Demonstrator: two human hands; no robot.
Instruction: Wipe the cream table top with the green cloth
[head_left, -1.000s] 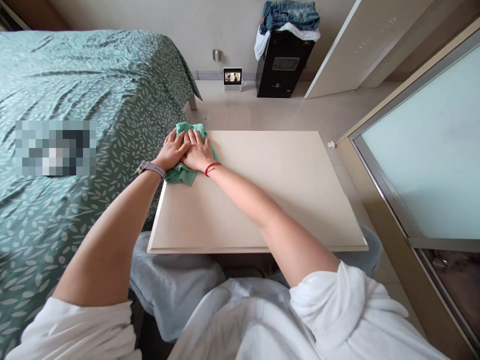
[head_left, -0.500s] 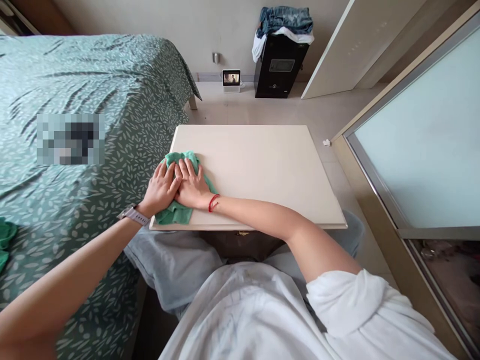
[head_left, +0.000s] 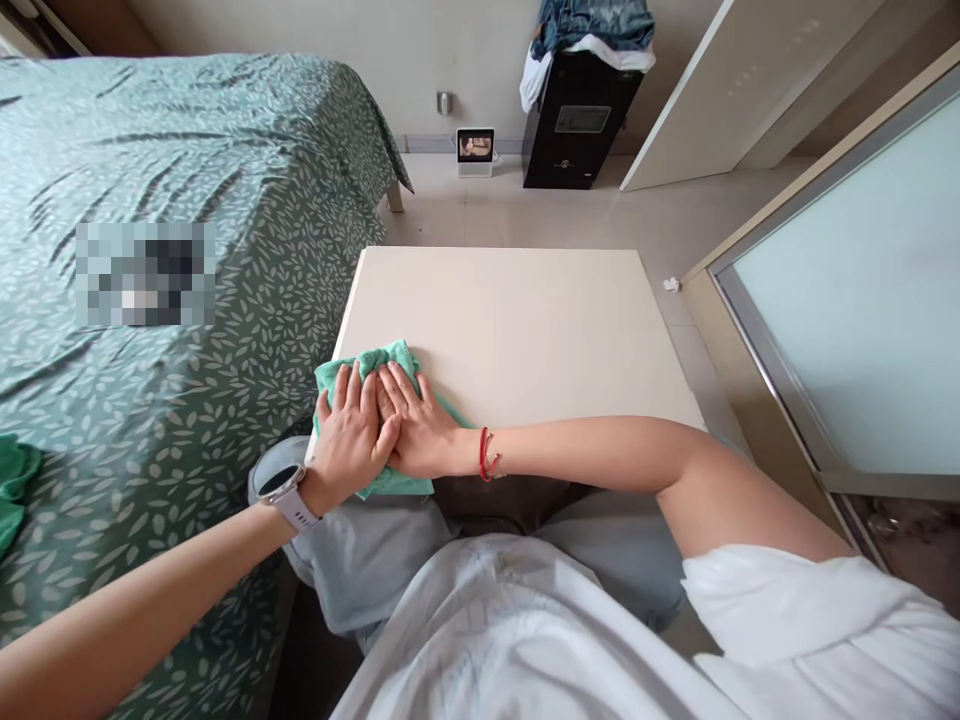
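Both hands are flat on the cloth, fingers stretched out, neither one clenched: the left hand (head_left: 346, 437) on the left, its thumb against the right hand (head_left: 420, 432). Under their palms the green cloth (head_left: 401, 482) lies bunched at the near left corner of the pale tabletop (head_left: 517, 320), spilling over its near edge. Off to the left, the leaf-patterned bed (head_left: 247, 290); at the far side, a small screen (head_left: 475, 147) stands left of a black cabinet (head_left: 568, 130).

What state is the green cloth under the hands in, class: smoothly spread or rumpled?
Rumpled: the green cloth bunches into creases beyond the left hand and right hand. The part beneath them is hidden.
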